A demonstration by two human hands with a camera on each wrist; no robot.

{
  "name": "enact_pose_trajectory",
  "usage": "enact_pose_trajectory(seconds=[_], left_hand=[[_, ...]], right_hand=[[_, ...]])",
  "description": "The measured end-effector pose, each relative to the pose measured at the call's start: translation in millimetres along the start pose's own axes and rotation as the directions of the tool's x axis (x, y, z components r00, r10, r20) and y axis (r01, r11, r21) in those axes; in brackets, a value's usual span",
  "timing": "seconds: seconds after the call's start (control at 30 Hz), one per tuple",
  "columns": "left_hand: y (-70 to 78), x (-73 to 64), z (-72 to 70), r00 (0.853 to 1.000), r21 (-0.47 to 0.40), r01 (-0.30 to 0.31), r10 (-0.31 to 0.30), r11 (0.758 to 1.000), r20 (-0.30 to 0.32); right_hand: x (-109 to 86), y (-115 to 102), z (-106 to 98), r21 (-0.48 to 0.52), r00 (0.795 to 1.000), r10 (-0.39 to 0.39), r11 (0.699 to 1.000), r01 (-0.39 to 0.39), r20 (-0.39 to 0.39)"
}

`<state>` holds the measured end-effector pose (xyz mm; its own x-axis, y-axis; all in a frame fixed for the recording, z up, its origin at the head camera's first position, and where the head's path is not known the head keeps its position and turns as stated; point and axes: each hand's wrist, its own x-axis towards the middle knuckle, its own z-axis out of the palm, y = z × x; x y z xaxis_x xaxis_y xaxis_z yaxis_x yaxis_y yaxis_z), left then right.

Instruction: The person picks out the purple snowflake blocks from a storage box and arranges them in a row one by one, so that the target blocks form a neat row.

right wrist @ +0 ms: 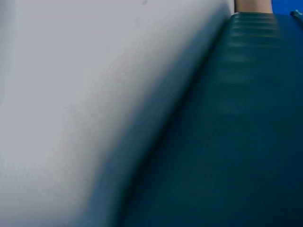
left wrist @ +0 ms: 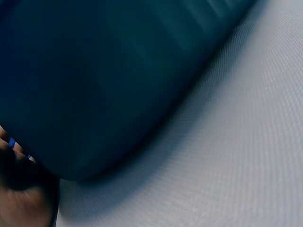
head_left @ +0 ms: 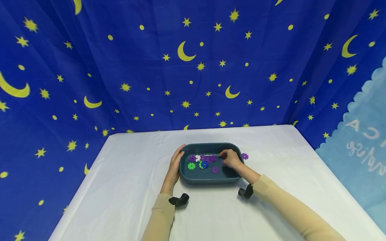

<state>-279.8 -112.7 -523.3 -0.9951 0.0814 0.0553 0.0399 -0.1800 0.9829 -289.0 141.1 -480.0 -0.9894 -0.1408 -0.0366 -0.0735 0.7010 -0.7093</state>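
A dark teal plastic basin (head_left: 208,181) sits on the white-covered table, holding several notched interlocking discs. Inside are a green disc (head_left: 191,166), a blue disc (head_left: 204,164) overlapping a green one, a white disc (head_left: 197,158) and several purple ones, including a purple disc (head_left: 215,170) lying apart. My left hand (head_left: 174,167) rests along the outside of the basin's left wall, fingers stretched forward. On the other side my right hand (head_left: 231,158) reaches over the right rim, fingertips down among the discs; I cannot tell whether they pinch one. The wrist views mostly show the basin's outer wall (right wrist: 227,142).
One purple disc (head_left: 245,156) lies outside the basin, just right of its rim. White cloth (head_left: 126,187) covers the table. A blue curtain (head_left: 144,73) with yellow moons and stars hangs behind, and a light blue panel (head_left: 359,140) stands at the right.
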Motion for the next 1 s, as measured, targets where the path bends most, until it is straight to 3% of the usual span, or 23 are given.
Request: enact_pose_trajectory(seconds=[0.33, 0.47, 0.6, 0.7, 0.83, 1.0], left_hand=[[2.1, -2.1, -1.0, 1.0, -0.021, 0.011, -0.011, 1.0, -0.003], [5.2, -3.3, -2.1, 1.0, -0.028, 0.024, -0.024, 0.999, 0.001], [13.2, -7.4, -1.5, 0.999, -0.031, 0.032, -0.031, 0.999, 0.017], [18.6, -10.6, 0.0, 0.999, -0.022, 0.026, -0.026, 0.999, 0.021], [12.7, -7.5, -0.6, 1.0, -0.014, 0.02, -0.02, 1.0, 0.013], [4.8, -3.4, -0.9, 1.0, -0.018, 0.003, -0.003, 1.0, 0.014]], right_hand=[[0.4, -1.2, 1.7, 0.009, 1.0, -0.005, 1.0, 0.005, 0.016], [0.1, -3.2, 1.9, 0.016, 0.999, -0.045, 0.999, 0.045, 0.028], [1.7, -3.5, 2.3, 0.109, 0.997, -0.046, 0.993, 0.039, 0.056], [3.3, -3.1, 2.3, 0.257, 0.997, -0.002, 0.966, -0.017, 0.075], [3.9, -1.5, 0.9, 0.438, 0.995, 0.004, 0.898, -0.046, 0.096], [3.1, -0.6, -2.7, 0.527, 0.996, -0.038, 0.85, -0.008, 0.076]])
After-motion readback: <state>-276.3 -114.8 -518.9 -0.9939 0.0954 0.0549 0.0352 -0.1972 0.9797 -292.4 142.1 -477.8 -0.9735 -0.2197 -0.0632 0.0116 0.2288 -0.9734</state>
